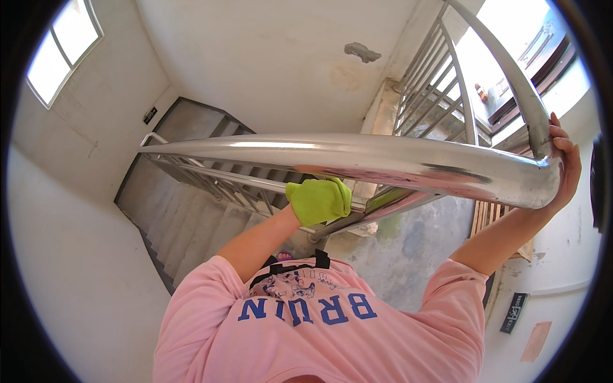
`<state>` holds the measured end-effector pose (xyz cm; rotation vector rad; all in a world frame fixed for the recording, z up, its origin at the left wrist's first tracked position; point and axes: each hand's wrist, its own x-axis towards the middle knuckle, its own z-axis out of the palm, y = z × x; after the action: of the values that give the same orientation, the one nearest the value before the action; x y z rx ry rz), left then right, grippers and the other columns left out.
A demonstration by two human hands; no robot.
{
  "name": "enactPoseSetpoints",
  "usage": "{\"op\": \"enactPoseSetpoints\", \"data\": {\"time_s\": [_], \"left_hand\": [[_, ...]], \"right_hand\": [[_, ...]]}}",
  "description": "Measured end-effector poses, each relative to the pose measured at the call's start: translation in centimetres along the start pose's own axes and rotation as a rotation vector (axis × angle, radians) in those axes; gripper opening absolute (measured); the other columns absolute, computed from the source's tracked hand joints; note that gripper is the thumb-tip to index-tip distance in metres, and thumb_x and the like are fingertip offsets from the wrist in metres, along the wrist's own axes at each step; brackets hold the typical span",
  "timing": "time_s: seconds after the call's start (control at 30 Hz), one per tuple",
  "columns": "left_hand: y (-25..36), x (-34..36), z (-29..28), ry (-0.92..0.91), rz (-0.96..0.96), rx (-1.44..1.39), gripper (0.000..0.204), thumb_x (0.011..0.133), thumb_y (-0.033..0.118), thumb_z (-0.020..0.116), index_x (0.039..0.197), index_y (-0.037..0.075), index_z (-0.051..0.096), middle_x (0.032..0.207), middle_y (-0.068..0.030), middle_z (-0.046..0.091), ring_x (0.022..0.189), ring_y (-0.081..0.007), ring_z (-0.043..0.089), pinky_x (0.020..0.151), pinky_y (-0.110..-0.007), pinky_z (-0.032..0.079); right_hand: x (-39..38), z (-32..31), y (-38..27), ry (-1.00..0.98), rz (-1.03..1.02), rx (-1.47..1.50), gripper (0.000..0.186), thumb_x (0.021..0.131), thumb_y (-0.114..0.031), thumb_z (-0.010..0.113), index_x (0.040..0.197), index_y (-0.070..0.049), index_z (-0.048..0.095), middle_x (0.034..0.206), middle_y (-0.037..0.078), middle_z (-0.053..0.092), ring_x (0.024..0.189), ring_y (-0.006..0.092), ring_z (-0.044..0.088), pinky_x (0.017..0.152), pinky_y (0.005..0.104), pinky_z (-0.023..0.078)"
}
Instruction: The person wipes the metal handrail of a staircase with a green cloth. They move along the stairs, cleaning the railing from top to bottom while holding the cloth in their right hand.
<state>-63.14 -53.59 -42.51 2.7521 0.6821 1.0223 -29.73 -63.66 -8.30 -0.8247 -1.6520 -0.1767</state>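
A thick shiny metal handrail (357, 156) runs across the view and bends at its right end. Below it, my left hand (295, 216) is wrapped in a bright green cloth (321, 199) that covers its fingers. The cloth presses against the thinner lower rail (359, 203) under the handrail. At the right, my right hand (567, 169) curls round the outer side of the handrail's bend, bare and with nothing else in it. Part of its palm is hidden behind the metal.
Concrete stairs (191, 239) descend at the left beside a grey landing (185, 131). Another barred railing (440, 83) climbs at the upper right. White walls (255, 64) enclose the stairwell, with a window (67, 45) at the upper left. Wooden slats (488, 216) stand below my right forearm.
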Motion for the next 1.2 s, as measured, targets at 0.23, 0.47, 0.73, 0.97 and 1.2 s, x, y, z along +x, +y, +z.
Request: {"op": "enactPoseSetpoints", "data": {"time_s": [0.23, 0.47, 0.73, 0.97, 1.2], "left_hand": [[-1.7, -3.0, -1.4, 0.030, -0.163, 0.067, 0.021, 0.067, 0.031, 0.066, 0.079, 0.015, 0.060, 0.069, -0.0039, 0.058, 0.062, -0.0225, 0.058, 0.055, -0.033, 0.045], [-3.1, -5.1, -4.6, -0.197, -0.375, 0.192, 0.027, 0.065, 0.038, 0.069, 0.079, 0.015, 0.063, 0.079, -0.0057, 0.063, 0.081, -0.0264, 0.060, 0.073, -0.036, 0.044], [-1.0, -2.1, -5.6, -0.442, -0.542, 0.010, 0.023, 0.065, 0.032, 0.068, 0.077, 0.014, 0.059, 0.077, -0.0058, 0.060, 0.078, -0.0253, 0.058, 0.067, -0.034, 0.043], [2.0, -0.8, -1.4, 0.047, -0.228, -0.106, 0.018, 0.067, 0.018, 0.063, 0.084, 0.011, 0.060, 0.085, -0.0080, 0.061, 0.082, -0.0271, 0.058, 0.075, -0.038, 0.043], [-1.4, -3.3, 0.5, -0.027, -0.272, -0.661, 0.026, 0.075, 0.024, 0.058, 0.095, 0.008, 0.059, 0.096, -0.0137, 0.059, 0.084, -0.0285, 0.057, 0.076, -0.040, 0.044]], "right_hand": [[-0.1, 0.1, -0.1, 0.008, -0.013, -0.056, 0.023, 0.092, -0.008, 0.037, 0.102, -0.004, 0.057, 0.110, 0.019, 0.062, 0.121, 0.0384, 0.048, 0.106, 0.0493, 0.034], [0.4, -0.1, -0.2, 0.062, 0.143, 0.113, 0.034, 0.096, -0.013, 0.028, 0.098, -0.006, 0.061, 0.108, 0.017, 0.063, 0.121, 0.0360, 0.049, 0.110, 0.0495, 0.027], [-0.3, 0.9, -0.3, 0.045, -0.055, -0.121, 0.023, 0.088, -0.002, 0.038, 0.101, -0.004, 0.058, 0.108, 0.016, 0.063, 0.120, 0.0358, 0.050, 0.106, 0.0485, 0.035], [0.0, 0.6, -0.4, 0.127, 0.122, 0.099, 0.036, 0.094, -0.011, 0.026, 0.091, -0.004, 0.062, 0.104, 0.016, 0.063, 0.121, 0.0359, 0.049, 0.109, 0.0479, 0.031], [0.0, 0.6, -0.7, 0.145, 0.214, 0.280, 0.040, 0.094, -0.017, 0.024, 0.089, -0.004, 0.062, 0.107, 0.015, 0.062, 0.125, 0.0350, 0.044, 0.112, 0.0490, 0.025]]}}
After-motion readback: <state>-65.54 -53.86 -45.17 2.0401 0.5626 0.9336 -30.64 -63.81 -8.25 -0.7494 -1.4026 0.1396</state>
